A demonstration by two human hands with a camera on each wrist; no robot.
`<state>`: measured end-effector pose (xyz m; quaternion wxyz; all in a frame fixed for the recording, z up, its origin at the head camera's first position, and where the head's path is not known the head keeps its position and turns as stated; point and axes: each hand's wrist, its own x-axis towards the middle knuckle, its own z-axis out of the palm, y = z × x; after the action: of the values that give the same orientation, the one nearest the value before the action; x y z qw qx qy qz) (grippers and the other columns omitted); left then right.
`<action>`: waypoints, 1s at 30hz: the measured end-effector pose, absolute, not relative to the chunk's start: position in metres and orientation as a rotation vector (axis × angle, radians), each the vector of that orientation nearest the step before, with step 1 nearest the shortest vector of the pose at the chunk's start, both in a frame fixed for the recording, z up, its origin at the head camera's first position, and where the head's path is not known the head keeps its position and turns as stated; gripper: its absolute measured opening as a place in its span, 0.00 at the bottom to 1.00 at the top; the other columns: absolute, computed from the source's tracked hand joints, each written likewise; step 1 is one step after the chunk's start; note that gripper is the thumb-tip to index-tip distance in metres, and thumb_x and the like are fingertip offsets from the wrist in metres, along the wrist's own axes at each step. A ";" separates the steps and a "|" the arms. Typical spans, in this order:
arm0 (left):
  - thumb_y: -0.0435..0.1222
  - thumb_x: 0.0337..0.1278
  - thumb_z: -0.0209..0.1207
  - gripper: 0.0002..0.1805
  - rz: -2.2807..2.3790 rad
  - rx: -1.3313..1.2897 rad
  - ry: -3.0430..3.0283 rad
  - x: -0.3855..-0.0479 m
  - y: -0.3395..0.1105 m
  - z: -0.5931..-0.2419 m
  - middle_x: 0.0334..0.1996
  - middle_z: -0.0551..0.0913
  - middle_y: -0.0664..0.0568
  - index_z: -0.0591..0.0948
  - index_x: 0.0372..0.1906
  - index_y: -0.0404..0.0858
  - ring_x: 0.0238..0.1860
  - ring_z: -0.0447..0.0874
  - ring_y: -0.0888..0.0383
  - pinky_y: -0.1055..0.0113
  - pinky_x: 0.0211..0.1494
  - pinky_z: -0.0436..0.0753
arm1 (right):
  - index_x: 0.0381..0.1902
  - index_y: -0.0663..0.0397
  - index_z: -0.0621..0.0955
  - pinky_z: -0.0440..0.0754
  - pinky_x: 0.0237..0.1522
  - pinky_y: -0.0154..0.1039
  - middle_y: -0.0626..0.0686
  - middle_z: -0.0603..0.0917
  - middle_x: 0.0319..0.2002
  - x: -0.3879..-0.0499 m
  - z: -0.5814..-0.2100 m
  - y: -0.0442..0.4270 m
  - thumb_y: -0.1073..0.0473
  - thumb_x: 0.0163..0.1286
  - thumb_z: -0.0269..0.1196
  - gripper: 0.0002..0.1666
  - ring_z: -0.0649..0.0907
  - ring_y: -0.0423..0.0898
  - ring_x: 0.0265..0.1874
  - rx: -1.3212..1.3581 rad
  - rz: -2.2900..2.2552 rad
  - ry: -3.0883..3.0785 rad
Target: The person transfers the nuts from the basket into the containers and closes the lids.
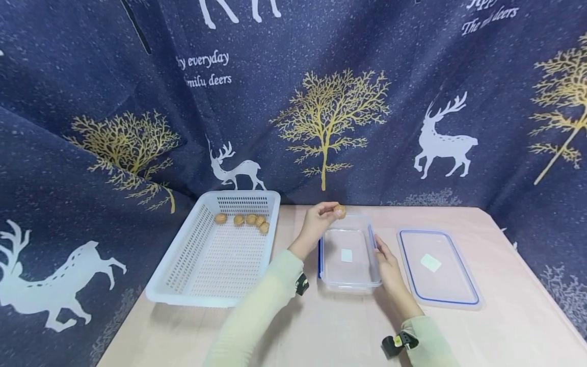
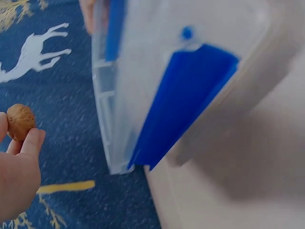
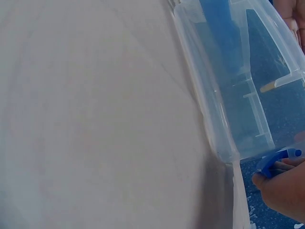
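My left hand point(image 1: 316, 224) pinches a walnut point(image 1: 340, 210) between thumb and fingertips, above the far end of a clear plastic food container point(image 1: 350, 284). The left wrist view shows the same walnut point(image 2: 21, 122) up close, with the container's blue side latch point(image 2: 186, 102) hanging unfastened. My right hand point(image 1: 389, 265) grips the container's right side near the rim. In the right wrist view that hand point(image 3: 286, 193) has its fingers at another blue latch point(image 3: 279, 162). Several more walnuts point(image 1: 251, 219) lie at the far end of a white slotted basket point(image 1: 156, 293) on the left.
Right of the container, the clear lid point(image 1: 451, 278) with a blue seal lies flat on the pink-covered table point(image 1: 330, 331). A pale label point(image 1: 346, 255) shows in the container's base. Behind the table hangs a dark blue cloth point(image 1: 367, 173) printed with deer and trees.
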<state>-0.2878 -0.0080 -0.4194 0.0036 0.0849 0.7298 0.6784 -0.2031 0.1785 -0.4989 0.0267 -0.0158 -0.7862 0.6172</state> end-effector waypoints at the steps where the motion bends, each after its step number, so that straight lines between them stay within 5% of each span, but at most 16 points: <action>1: 0.33 0.59 0.63 0.16 2.119 0.273 2.282 -0.286 -0.006 -0.422 0.46 0.84 0.42 0.81 0.52 0.32 0.49 0.84 0.52 0.69 0.50 0.83 | 0.76 0.58 0.50 0.44 0.74 0.54 0.64 0.49 0.75 -0.203 -0.499 0.178 0.61 0.79 0.36 0.30 0.48 0.60 0.74 -0.049 1.906 -2.425; 30: 0.31 0.56 0.64 0.17 1.956 0.320 2.170 -0.246 0.031 -0.474 0.46 0.85 0.45 0.81 0.51 0.30 0.47 0.84 0.55 0.66 0.48 0.84 | 0.76 0.58 0.48 0.44 0.74 0.55 0.63 0.49 0.75 -0.203 -0.498 0.179 0.59 0.79 0.36 0.30 0.49 0.61 0.73 -0.050 1.921 -2.428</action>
<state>-0.2464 0.0310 -0.4739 0.1011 0.1084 0.7345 0.6623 -0.2027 0.1792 -0.4981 0.0224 -0.0163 -0.7840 0.6202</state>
